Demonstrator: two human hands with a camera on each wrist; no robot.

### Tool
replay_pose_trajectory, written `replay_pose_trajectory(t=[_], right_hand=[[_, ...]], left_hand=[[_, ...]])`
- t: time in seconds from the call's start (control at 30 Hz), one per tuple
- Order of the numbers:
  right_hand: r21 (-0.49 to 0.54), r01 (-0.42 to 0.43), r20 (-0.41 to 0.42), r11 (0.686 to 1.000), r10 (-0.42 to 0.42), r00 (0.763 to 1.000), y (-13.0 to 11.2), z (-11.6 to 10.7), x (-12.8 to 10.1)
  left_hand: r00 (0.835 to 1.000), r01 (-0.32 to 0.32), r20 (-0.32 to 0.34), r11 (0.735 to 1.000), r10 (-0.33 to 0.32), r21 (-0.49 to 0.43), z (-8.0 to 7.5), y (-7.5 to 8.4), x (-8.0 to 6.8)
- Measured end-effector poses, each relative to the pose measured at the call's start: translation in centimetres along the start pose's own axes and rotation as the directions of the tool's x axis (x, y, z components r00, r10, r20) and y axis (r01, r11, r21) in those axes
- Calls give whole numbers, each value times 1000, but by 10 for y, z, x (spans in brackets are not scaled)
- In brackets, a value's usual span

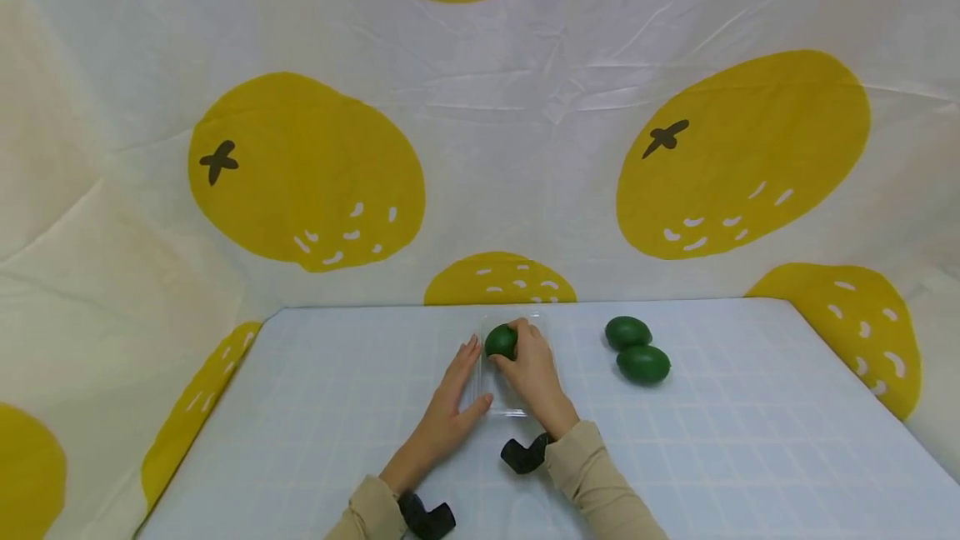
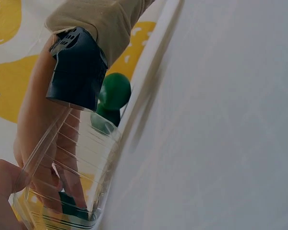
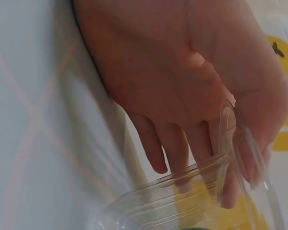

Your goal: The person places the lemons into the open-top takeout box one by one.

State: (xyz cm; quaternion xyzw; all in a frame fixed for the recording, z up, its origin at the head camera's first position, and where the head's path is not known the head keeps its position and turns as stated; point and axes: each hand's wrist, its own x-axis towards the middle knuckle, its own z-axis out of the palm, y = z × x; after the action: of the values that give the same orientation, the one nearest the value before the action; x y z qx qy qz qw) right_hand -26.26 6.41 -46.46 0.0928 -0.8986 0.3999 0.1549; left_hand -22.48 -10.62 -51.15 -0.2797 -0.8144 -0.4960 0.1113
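Over the clear plastic tray (image 1: 517,407) on the table (image 1: 750,440), the right hand (image 1: 534,371) curls its grip around a green avocado (image 1: 500,342), keeping it above the far end, while the left hand (image 1: 450,411), fingers straight, braces the tray's side so it cannot slide. Two more avocados (image 1: 636,350) lie well apart to the right.

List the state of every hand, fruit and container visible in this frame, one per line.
Clear plastic tray: flat on the table, open top.
Held avocado: gripped, at the tray's far end.
Right hand: fingers curled round the held avocado.
Left hand: fingers straight, resting against the tray's left side.
Two loose avocados: lying on the table right of the tray, close together, untouched.
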Motion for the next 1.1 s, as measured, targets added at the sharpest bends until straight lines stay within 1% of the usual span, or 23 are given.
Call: replay_pose_trajectory(t=[0.13, 0.37, 0.47, 0.6, 0.77, 0.9, 1.03, 1.1], right_hand=[[9, 8, 5, 1000, -8, 1000, -1, -1, 0], [-4, 36, -15, 999, -36, 999, -5, -4, 0], [5, 40, -21, 999, -40, 999, -5, -6, -1], [25, 26, -24, 999, -25, 999, -6, -9, -1], [21, 17, -21, 1000, -17, 1000, -7, -13, -1], [12, 38, -22, 999, -38, 999, -9, -19, -1], [32, 50, -27, 998, -49, 998, -13, -31, -1], [34, 61, -45, 998, -60, 997, -14, -39, -2]], left_hand=[[1000, 3, -3, 1000, -3, 6, -1, 1, 0], [999, -35, -21, 999, 35, 0, 0, 0, 0], [999, -35, -21, 999, 35, -8, 0, -1, 0], [999, -30, -11, 1000, 30, -6, 2, -2, 1], [999, -35, -7, 999, 35, -5, 3, -2, 2], [999, -38, -16, 999, 38, 1, 3, -3, 1], [999, -34, -16, 999, 34, 15, 2, -3, 1], [999, -29, -15, 999, 30, 27, 0, -3, 0]])
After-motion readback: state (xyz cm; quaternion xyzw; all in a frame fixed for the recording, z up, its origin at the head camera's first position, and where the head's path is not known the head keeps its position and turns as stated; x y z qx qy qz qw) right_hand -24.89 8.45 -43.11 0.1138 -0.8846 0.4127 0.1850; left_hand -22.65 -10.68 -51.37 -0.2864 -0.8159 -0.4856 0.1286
